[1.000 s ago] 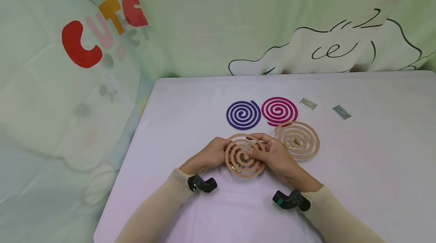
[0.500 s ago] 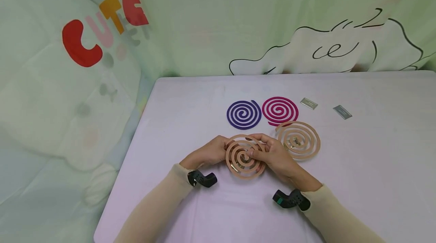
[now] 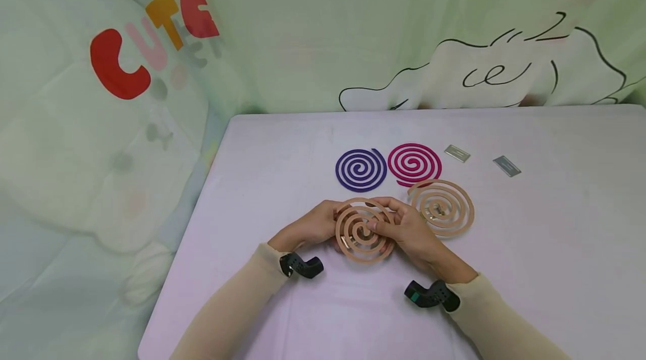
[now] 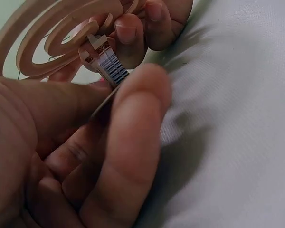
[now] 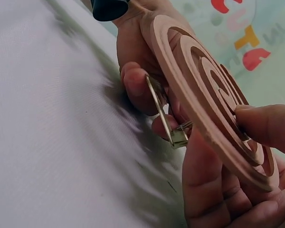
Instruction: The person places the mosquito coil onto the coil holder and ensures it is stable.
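Note:
Over the near middle of the table, my right hand (image 3: 414, 234) pinches a tan mosquito coil (image 5: 204, 123), its thumb near the spiral's centre and fingers beneath. My left hand (image 3: 318, 222) grips a small metal coil stand (image 5: 160, 111) under this coil, seen from below in both wrist views. The stand's raised tab reaches the coil's middle; fingers partly hide where they meet. Just right of my right hand, a second tan coil (image 3: 471, 214) sits raised on its own metal stand (image 3: 435, 212), its far edge overlapping a pink coil (image 3: 413, 162).
A purple coil (image 3: 359, 168) lies flat left of the pink one. Two flat metal stands, one pale (image 3: 457, 153) and one greyer (image 3: 507, 166), lie at the back right. A printed curtain (image 3: 303, 40) hangs behind the white table (image 3: 272, 158).
The left hand and the stand under the coil have shifted very slightly to the right. The held coil has moved a touch; everything on the table stays put.

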A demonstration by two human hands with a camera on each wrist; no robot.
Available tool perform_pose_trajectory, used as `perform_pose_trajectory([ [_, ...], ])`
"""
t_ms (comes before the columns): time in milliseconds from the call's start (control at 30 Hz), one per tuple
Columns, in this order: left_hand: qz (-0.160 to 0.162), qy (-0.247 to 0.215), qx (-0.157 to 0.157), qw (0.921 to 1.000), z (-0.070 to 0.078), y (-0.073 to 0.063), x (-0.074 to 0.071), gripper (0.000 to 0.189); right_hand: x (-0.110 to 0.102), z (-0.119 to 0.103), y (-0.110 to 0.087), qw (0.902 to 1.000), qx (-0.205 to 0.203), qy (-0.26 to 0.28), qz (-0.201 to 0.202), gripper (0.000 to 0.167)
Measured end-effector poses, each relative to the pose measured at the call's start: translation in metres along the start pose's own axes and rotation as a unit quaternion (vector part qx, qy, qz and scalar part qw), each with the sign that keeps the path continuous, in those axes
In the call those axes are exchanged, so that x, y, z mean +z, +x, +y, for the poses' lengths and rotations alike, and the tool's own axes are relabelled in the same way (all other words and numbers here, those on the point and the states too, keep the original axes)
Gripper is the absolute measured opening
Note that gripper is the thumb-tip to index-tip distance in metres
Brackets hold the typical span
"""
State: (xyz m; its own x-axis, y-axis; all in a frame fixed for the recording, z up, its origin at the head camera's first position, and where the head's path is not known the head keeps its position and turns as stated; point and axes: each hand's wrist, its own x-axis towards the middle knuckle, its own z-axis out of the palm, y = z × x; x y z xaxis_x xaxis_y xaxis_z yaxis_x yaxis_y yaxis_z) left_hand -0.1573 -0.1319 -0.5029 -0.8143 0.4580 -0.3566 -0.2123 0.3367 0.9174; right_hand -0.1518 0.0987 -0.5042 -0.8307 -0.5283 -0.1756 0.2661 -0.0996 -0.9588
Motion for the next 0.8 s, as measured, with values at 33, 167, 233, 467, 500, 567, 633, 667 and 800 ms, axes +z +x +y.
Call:
perform_pose_trajectory([
  [33,0.001,-0.001,0.000,1.0000,-0.0002,0.0000,0.0003,0.039,0.0001,0.0004,0.0001,1.0000,0.000,-0.001,-0.002,0.053],
  [167,0.003,-0.008,0.004,1.0000,-0.0013,0.0004,0.0014,0.023,-0.0004,0.0023,0.0006,0.9999,0.000,-0.002,-0.010,0.053],
  [233,0.004,-0.009,0.008,0.9999,-0.0017,0.0006,0.0017,0.019,-0.0008,0.0033,0.0010,0.9999,0.000,-0.003,-0.012,0.053],
  [467,-0.001,-0.001,0.013,0.9999,-0.0019,-0.0002,0.0006,0.025,-0.0012,0.0037,0.0015,0.9997,-0.005,-0.016,-0.019,0.054],
  [500,-0.004,0.001,0.016,0.9999,-0.0020,-0.0001,0.0002,0.025,-0.0013,0.0037,0.0013,0.9996,-0.006,-0.018,-0.020,0.054],
  [567,-0.010,0.000,0.019,0.9998,-0.0024,0.0003,-0.0004,0.023,-0.0012,0.0041,0.0008,0.9995,-0.010,-0.018,-0.023,0.054],
  [633,-0.009,0.002,0.020,0.9998,-0.0029,0.0006,-0.0006,0.022,-0.0013,0.0042,0.0003,0.9995,-0.011,-0.015,-0.026,0.055],
  [667,-0.007,0.000,0.020,0.9998,-0.0030,0.0006,-0.0005,0.021,-0.0018,0.0045,0.0002,0.9995,-0.009,-0.013,-0.028,0.055],
  [800,0.004,-0.002,0.019,0.9998,-0.0035,0.0009,0.0000,0.016,-0.0025,0.0037,0.0003,0.9995,0.002,-0.006,-0.030,0.059],
])
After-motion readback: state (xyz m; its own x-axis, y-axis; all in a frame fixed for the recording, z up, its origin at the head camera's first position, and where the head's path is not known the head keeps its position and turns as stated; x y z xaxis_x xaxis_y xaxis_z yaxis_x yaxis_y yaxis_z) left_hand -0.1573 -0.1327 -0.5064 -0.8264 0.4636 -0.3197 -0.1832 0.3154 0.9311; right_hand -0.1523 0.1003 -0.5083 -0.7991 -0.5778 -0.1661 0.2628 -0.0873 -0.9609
